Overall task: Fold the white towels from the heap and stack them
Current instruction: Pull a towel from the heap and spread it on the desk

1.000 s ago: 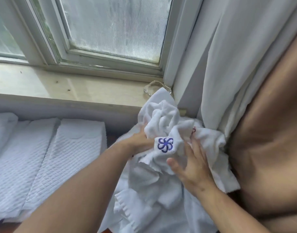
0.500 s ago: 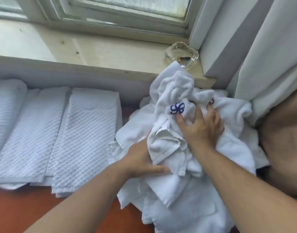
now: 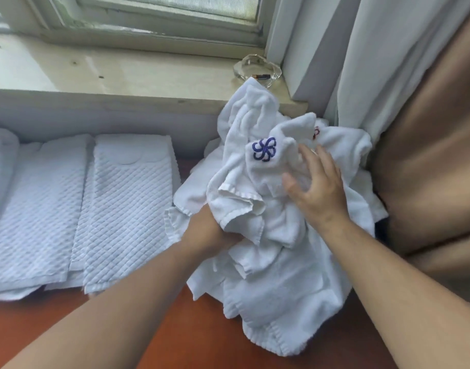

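The task looks to be in its early part: the heap [image 3: 276, 275] of white terry towels is a crumpled mass at the right end of the reddish-brown table [image 3: 175, 339], pushed up against the wall under the windowsill [image 3: 122, 73] and beside the pale curtain [image 3: 367, 62], and none of its towels is spread flat or folded. To the left of it, close by, several quilted white towels [image 3: 127, 209] lie folded into long flat strips, side by side and partly overlapping rather than piled in one neat stack. If they count as finished work, some is done, but the whole heap is yet to be sorted, folded and stacked. The step in hand seems to be picking one towel out of the tangle. The right hand [image 3: 319, 193] rests on top of the heap with its fingers spread and straight, touching the cloth just to the right of a towel bearing a blue flower emblem [image 3: 264, 149]. The left hand [image 3: 209, 230] is pushed in under a hemmed, drooping fold of that towel. Its fingers are hidden by the cloth, so whether it grips the fold or only lifts it cannot be told. The towels are thick, soft and limp, with stitched hems and many loose corners. A second, red emblem [image 3: 315, 133] peeps from a fold further back. The heap's top reaches the sill, where it lies just before a glass dish [image 3: 257, 69].
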### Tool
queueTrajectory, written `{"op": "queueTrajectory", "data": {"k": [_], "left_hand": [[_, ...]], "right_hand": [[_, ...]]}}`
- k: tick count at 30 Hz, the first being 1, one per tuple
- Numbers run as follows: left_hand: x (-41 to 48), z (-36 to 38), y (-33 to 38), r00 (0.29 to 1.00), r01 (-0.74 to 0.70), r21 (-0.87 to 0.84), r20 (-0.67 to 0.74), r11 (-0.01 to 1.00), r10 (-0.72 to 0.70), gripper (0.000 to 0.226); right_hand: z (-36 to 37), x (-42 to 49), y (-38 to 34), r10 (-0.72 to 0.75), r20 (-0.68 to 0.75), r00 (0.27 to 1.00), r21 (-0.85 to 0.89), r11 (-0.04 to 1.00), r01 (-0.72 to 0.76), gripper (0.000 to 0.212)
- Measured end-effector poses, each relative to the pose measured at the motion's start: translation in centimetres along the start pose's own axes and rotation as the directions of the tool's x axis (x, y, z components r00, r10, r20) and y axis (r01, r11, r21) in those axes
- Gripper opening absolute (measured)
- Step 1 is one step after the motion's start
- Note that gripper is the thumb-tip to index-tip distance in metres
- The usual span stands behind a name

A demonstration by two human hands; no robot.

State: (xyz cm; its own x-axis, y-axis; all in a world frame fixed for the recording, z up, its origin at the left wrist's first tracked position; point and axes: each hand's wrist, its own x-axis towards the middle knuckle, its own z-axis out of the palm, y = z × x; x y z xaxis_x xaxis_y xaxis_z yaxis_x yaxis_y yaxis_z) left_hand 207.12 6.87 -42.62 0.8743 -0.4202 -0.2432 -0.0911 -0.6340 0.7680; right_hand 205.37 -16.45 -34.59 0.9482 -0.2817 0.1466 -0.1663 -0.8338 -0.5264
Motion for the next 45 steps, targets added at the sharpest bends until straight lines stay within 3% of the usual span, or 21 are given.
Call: {"op": "queueTrajectory", "data": {"k": [2,6,9,15,23,32,36,38,40,42,45], "left_hand": [[-1.5,-0.5,0.6,0.999,-0.042,-0.052,-0.036,0.998,0.040,0.047],[-4.4,-1.0,2.5,0.988,-0.105,-0.117,-0.128,0.988,0.090,0.037],[-6.8,-1.3,3.5,0.984,-0.064,-0.065,-0.171,0.996,0.052,0.068],[-12.0,-0.1,6.7,0.948,0.051,-0.073,-0.311,0.996,-0.071,0.094],[-16.2,1.1,8.9,0.913,0.103,0.061,-0.401,0.993,-0.070,0.090],[-9.9,1.3,8.1,0.903,-0.081,0.130,-0.410,0.988,0.128,0.075],[-6.0,1.9,5.5,0.858,-0.175,0.236,-0.440,0.956,0.265,0.062],[-4.1,2.7,4.5,0.838,-0.216,0.256,-0.447,0.942,0.314,0.062],[-2.1,4.2,3.4,0.831,-0.231,0.279,-0.442,0.932,0.338,0.063],[-0.6,6.0,2.0,0.840,-0.203,0.252,-0.452,0.946,0.301,0.062],[0.7,8.4,-0.2,0.808,-0.191,0.177,-0.530,0.966,0.257,0.056]], "right_hand": [[-0.8,-2.5,0.0,0.007,-0.001,1.000,0.008,1.000,-0.007,0.074],[-1.3,-6.2,-0.3,0.023,0.014,1.000,0.056,0.998,-0.024,0.069],[-2.0,-7.5,-0.3,-0.028,-0.013,1.000,0.084,0.996,0.029,0.056],[-4.4,-9.9,0.1,-0.067,0.005,0.998,0.204,0.977,0.065,0.051],[-6.4,-12.6,0.4,-0.078,0.026,0.997,0.305,0.950,0.067,0.048],[-4.4,-9.9,0.7,0.032,-0.035,0.999,0.325,0.946,-0.018,0.019],[-0.2,-7.8,0.9,0.138,-0.142,0.980,0.338,0.938,-0.083,0.021],[2.2,-7.2,1.5,0.128,-0.179,0.975,0.296,0.952,-0.071,0.025],[4.6,-7.2,2.2,0.006,-0.244,0.970,0.145,0.989,0.030,0.032],[6.9,-7.5,3.0,-0.134,-0.322,0.937,-0.013,0.991,0.137,0.034],[9.2,-7.9,4.3,-0.222,-0.427,0.876,-0.121,0.975,0.188,0.030]]}}
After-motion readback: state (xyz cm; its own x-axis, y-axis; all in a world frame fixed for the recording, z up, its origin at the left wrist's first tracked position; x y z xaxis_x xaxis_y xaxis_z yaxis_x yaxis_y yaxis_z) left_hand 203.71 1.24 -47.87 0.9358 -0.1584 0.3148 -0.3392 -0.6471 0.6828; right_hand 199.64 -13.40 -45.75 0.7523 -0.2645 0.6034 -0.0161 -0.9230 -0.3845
